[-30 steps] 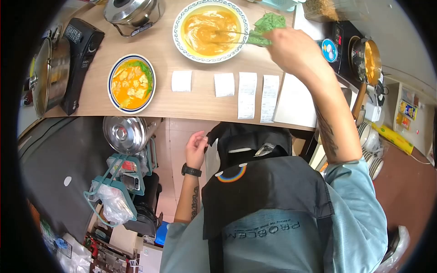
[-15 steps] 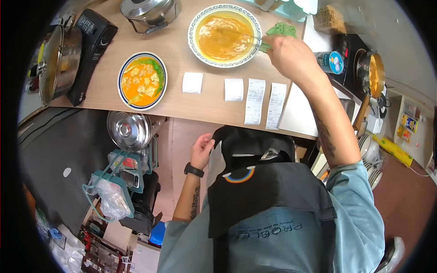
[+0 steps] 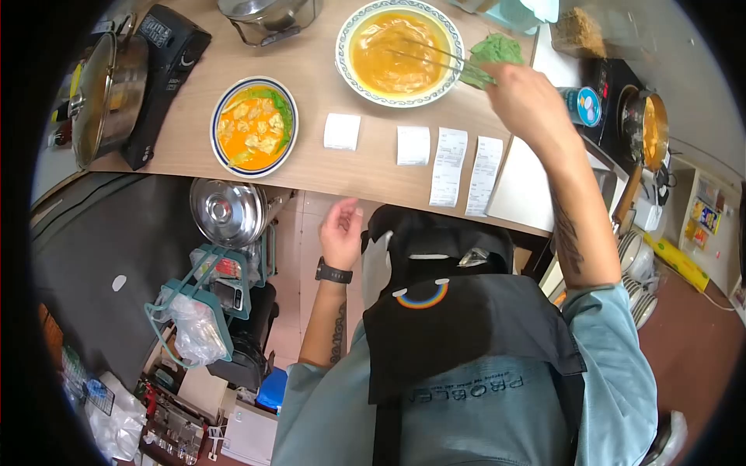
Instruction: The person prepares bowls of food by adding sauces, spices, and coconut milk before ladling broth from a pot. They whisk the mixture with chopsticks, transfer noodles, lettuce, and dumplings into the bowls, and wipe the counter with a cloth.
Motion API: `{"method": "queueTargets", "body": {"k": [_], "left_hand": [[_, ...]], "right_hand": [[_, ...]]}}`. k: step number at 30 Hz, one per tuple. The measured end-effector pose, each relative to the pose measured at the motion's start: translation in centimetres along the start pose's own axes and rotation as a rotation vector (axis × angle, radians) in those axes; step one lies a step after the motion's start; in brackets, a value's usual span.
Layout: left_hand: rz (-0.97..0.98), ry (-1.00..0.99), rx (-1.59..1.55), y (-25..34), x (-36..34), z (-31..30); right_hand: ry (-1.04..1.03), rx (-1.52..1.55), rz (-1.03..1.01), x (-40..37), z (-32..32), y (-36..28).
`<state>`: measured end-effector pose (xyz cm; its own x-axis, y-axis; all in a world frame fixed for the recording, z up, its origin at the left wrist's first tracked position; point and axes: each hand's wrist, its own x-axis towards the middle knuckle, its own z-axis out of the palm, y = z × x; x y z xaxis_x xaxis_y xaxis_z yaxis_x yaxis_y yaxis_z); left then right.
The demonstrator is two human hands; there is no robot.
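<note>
My right hand (image 3: 519, 97) is closed on a pair of thin chopsticks (image 3: 435, 57), whose tips reach into the yellow-orange liquid in a large bowl (image 3: 343, 64) with a patterned rim. Beside that hand lie green leaves (image 3: 497, 51). A smaller blue-rimmed bowl (image 3: 220, 147) holds orange soup with pale chunks and greens. My left hand (image 3: 340, 229) hangs below the table's front edge, fingers loosely curled and partly apart, holding nothing; a dark watch is on its wrist.
Several paper slips (image 3: 449, 167) lie along the front of the wooden table (image 3: 311, 175). A metal pot (image 3: 268, 19) stands at the back. Left are a black portable stove (image 3: 167, 50) and lidded pot (image 3: 116, 85); right, a blue can (image 3: 581, 106) and a pan (image 3: 654, 130).
My left hand has moved off the black apron and its fingers have opened. The chopsticks now show more clearly in the bowl. The whole view has shifted slightly.
</note>
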<state>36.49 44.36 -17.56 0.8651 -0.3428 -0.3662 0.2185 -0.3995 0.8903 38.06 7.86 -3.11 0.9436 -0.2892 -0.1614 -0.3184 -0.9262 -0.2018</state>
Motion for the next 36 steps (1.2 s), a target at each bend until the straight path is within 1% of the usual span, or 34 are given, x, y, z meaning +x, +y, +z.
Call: {"method": "queueTargets", "body": {"k": [1, 2, 3, 4, 5, 6, 7, 9, 10, 11, 13, 14, 15, 18, 21, 23, 25, 26, 28, 29, 31, 33, 35, 36], "left_hand": [[0.006, 0.014, -0.003, 0.5, 0.8, -0.1], [0.029, 0.055, -0.017, 0.7, 1.4, -0.1], [0.046, 0.079, -0.026, 0.8, 1.5, 0.0], [0.034, 0.059, -0.021, 1.0, 1.2, 0.3], [0.017, -0.019, 0.027, 1.3, 0.9, 0.9], [0.015, -0.089, 0.07, 1.6, 1.1, 1.6], [0.026, -0.103, 0.067, 1.9, 1.1, 2.1], [0.404, -0.228, 0.262, 2.7, 0.6, 3.7], [0.543, -0.324, 0.332, 2.9, 0.9, 5.2], [0.676, -0.436, 0.405, 3.3, 1.1, 6.5], [0.887, -0.573, 0.527, 5.1, 2.2, 9.9], [0.836, -0.679, 0.567, 4.9, 2.4, 10.8], [0.835, -0.676, 0.564, 4.6, 2.2, 10.9], [0.842, -0.836, 0.62, 3.8, 1.7, 9.5], [0.843, -0.895, 0.659, 3.5, 1.5, 6.2], [0.817, -0.9, 0.67, 3.0, 1.5, 4.1], [0.764, -0.845, 0.753, 3.0, 1.8, 1.9], [0.767, -0.849, 0.756, 2.8, 2.3, 0.8], [0.764, -0.69, 0.802, 2.4, 3.4, -0.8], [0.762, -0.696, 0.8, 2.7, 3.7, -1.3], [0.75, -0.555, 0.851, 3.4, 5.3, -1.7], [0.753, -0.526, 0.861, 3.6, 6.2, -1.6], [0.717, -0.44, 0.84, 3.9, 6.7, -1.1], [0.716, -0.435, 0.842, 4.9, 7.2, -0.2]], "right_hand": [[0.018, -0.012, 0.049, -0.1, -0.5, 0.0], [-0.034, -0.052, 0.09, -0.6, -1.2, -0.6], [-0.039, -0.052, 0.094, -0.1, -0.8, -0.6], [-0.015, -0.028, -0.008, 0.6, 0.0, -0.5], [0.008, -0.006, -0.107, 1.1, 0.7, -0.3], [0.037, -0.031, -0.077, 2.3, 1.1, -0.5], [0.044, -0.039, -0.063, 1.6, 0.4, -0.2], [-0.016, -0.105, 0.023, 0.4, -0.9, 0.2], [-0.082, -0.083, 0.032, 0.3, -0.5, 0.1], [-0.095, -0.079, 0.048, 0.2, -0.1, -0.2], [-0.017, -0.022, -0.071, 1.5, 0.8, -0.8], [0.005, -0.028, -0.061, 2.0, 0.7, -0.8], [0.004, -0.03, -0.064, 2.2, 0.5, -1.0], [0.013, -0.071, -0.067, 2.3, -0.1, -1.0], [0.004, -0.072, -0.075, 2.2, 0.2, -0.9], [0.021, -0.049, -0.062, 1.9, 0.4, -0.8], [-0.008, -0.033, -0.054, 2.0, 0.3, -0.7], [-0.033, -0.019, -0.05, 2.1, 0.2, -0.6], [-0.049, -0.017, -0.036, 2.3, -0.3, -0.8], [-0.075, -0.011, -0.028, 2.1, -0.4, -1.0], [-0.079, -0.006, -0.025, 2.0, -0.3, -1.0], [-0.077, 0.001, -0.024, 2.2, -0.3, -1.0], [-0.062, -0.006, -0.027, 2.1, -0.4, -1.0], [-0.059, -0.005, -0.031, 2.3, -0.2, -0.9]]}}
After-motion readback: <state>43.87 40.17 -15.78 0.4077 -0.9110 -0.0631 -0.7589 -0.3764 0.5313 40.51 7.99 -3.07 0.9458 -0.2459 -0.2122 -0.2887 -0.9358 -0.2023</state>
